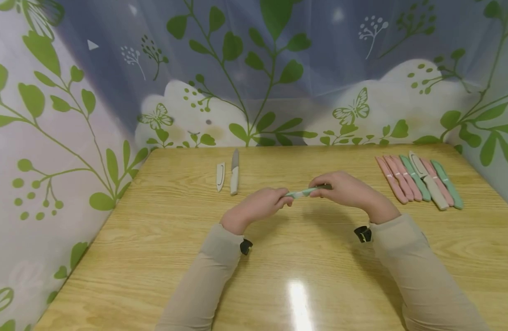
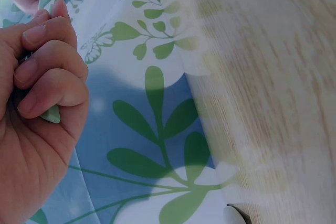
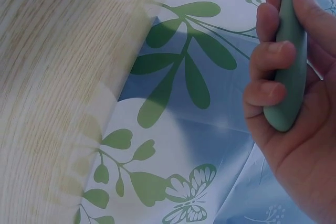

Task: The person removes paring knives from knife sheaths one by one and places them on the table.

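A green sheathed knife (image 1: 302, 193) is held level above the middle of the table between both hands. My left hand (image 1: 259, 205) grips its left end with curled fingers. In the left wrist view, the pointed tip of a green sheath (image 2: 51, 115) pokes out below those fingers. My right hand (image 1: 345, 192) grips the other end. The right wrist view shows its smooth green handle (image 3: 292, 80) lying across the palm, between thumb and curled fingers. The join between handle and sheath is too small to make out.
Toward the back left of the wooden table (image 1: 154, 239) lie a bare knife (image 1: 235, 172) with a white handle and, beside it, a white sheath (image 1: 220, 177). A row of several pink and green knives (image 1: 396, 179) lies at the right, with a white sheathed knife (image 1: 429, 184) among them.
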The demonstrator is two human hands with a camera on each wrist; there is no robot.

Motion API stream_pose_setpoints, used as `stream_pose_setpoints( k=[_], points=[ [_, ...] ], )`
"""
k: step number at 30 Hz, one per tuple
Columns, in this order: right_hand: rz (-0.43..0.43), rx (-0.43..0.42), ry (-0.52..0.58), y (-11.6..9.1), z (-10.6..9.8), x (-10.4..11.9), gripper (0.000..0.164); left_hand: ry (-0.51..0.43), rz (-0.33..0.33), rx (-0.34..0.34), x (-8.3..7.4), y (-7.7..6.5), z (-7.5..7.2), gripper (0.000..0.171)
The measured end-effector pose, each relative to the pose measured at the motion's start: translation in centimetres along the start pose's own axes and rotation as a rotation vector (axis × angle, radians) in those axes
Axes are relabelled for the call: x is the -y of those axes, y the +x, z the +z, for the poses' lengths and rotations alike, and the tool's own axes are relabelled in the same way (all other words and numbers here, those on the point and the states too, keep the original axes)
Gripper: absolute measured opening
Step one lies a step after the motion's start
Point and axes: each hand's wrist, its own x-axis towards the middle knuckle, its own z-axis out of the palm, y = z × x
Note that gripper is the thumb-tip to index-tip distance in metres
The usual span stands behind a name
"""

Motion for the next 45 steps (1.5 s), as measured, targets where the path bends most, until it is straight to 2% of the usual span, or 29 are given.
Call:
stream_pose_setpoints(
  k=[21, 36, 45],
  points=[
    [0.009, 0.004, 0.030, -0.26, 0.08, -0.38, 0.022, 0.001, -0.002, 0.004, 0.11, 0.09, 0.20, 0.030],
    [0.007, -0.007, 0.027, -0.08, -0.27, -0.47, 0.021, 0.001, 0.005, -0.009, -0.01, -0.02, -0.30, 0.029],
    [0.035, 0.004, 0.041, -0.35, -0.42, -0.57, 0.021, -0.015, 0.007, -0.008, -0.01, 0.09, -0.13, 0.030]
  ],
)
